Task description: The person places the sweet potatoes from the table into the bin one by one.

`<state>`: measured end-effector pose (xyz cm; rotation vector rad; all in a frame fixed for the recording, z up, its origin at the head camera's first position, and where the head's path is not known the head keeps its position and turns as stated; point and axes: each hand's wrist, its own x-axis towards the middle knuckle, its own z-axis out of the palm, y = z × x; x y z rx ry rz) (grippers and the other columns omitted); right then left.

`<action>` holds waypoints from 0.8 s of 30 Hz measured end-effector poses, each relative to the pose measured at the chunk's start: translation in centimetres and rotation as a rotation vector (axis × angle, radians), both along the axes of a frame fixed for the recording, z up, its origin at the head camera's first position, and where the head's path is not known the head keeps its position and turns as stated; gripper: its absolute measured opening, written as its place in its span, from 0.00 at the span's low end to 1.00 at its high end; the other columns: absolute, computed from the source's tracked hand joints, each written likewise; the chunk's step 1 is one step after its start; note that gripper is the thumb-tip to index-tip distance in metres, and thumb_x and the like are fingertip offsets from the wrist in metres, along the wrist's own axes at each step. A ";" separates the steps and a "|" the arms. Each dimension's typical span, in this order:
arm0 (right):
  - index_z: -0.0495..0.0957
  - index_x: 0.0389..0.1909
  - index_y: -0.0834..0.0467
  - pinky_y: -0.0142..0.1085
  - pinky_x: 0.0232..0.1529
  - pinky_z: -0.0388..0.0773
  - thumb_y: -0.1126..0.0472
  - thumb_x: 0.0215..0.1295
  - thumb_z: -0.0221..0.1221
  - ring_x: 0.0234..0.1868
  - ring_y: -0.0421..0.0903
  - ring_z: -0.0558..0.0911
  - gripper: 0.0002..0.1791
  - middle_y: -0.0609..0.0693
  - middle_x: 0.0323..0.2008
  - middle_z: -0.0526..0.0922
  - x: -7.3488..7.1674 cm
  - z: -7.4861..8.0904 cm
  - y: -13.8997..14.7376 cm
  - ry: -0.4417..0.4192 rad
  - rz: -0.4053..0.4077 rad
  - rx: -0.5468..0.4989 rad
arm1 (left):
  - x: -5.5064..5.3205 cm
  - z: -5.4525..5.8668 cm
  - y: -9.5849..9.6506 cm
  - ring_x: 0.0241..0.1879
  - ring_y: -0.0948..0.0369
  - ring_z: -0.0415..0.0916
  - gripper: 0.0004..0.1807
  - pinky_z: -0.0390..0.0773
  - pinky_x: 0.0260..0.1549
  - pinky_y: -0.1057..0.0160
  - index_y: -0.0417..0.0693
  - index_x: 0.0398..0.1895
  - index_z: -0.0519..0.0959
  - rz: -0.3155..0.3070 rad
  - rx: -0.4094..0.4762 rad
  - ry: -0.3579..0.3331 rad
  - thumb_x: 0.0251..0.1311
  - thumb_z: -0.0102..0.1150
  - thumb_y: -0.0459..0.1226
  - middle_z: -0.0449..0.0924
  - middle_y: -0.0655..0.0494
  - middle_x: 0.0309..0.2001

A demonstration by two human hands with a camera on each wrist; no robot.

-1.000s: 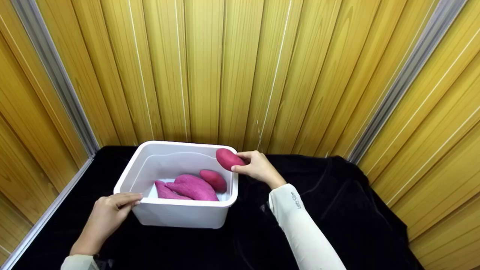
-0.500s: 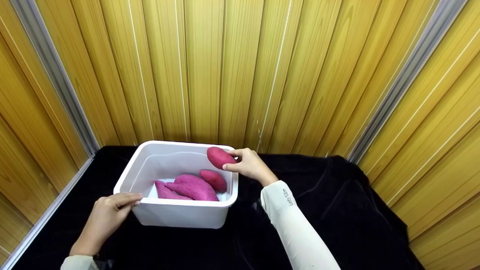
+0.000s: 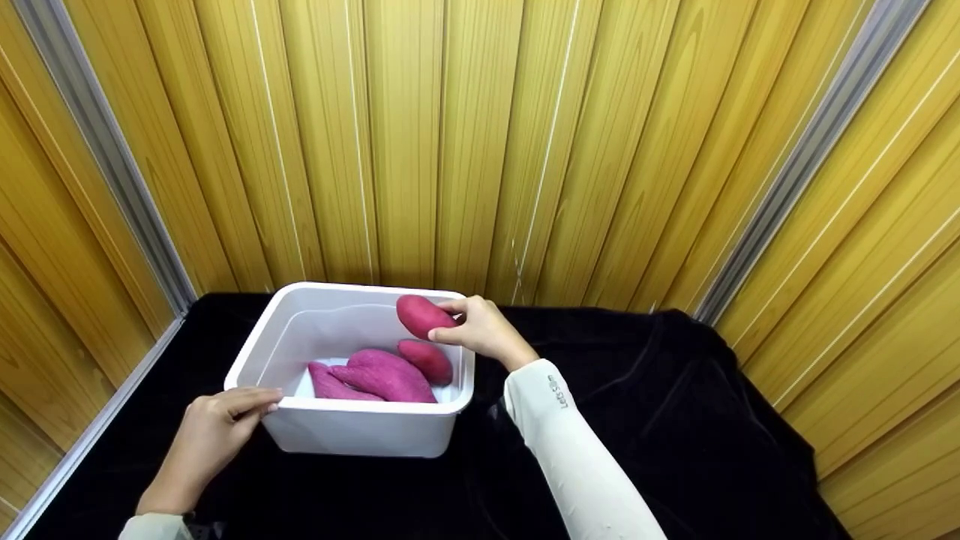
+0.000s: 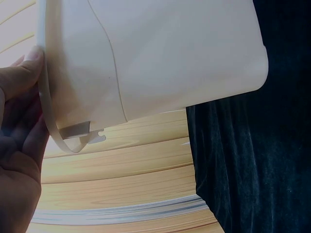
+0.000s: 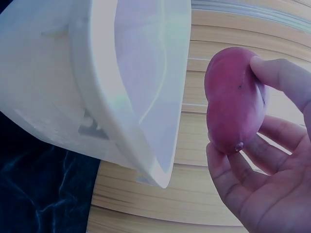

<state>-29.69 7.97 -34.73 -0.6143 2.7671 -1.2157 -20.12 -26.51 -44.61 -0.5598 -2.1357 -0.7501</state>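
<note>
My right hand [image 3: 484,331] grips a reddish sweet potato [image 3: 421,316] between thumb and fingers, above the right side of a white plastic bin [image 3: 360,427]. The right wrist view shows the same sweet potato [image 5: 234,99] with the thumb on one side and fingers curled on the other, close to the bin's rim [image 5: 104,92]. Inside the bin lie two purple sweet potatoes [image 3: 394,375] and a smaller red one [image 3: 427,363]. My left hand [image 3: 217,431] pinches the bin's near-left rim; the left wrist view has its thumb [image 4: 30,63] on that rim.
Black cloth [image 3: 645,420] covers the table under and around the bin. Yellow wood-patterned panels [image 3: 480,150] stand behind and at both sides, with grey metal strips [image 3: 795,165] at the corners. The bin sits near the back panel.
My right hand has moved left with the sweet potato, from the bin's right rim to further over its inside. The left hand and the bin stay in place.
</note>
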 end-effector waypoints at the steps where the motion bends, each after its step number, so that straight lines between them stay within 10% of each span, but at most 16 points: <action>1: 0.80 0.54 0.56 0.32 0.42 0.80 0.56 0.54 0.67 0.39 0.43 0.84 0.24 0.53 0.48 0.85 0.0 0.0 -0.1 -0.003 0.001 -0.001 | 0.0 0.0 0.0 0.42 0.90 0.71 0.18 0.69 0.45 0.90 0.45 0.26 0.88 -0.002 0.000 0.002 0.30 0.74 0.18 0.87 0.54 0.27; 24: 0.81 0.54 0.55 0.34 0.46 0.79 0.56 0.55 0.67 0.39 0.41 0.82 0.24 0.52 0.49 0.84 -0.3 -0.3 -1.0 -0.003 0.012 0.004 | 0.0 0.2 0.2 0.40 0.87 0.74 0.18 0.68 0.45 0.90 0.46 0.26 0.88 0.005 -0.003 0.000 0.30 0.74 0.19 0.87 0.55 0.27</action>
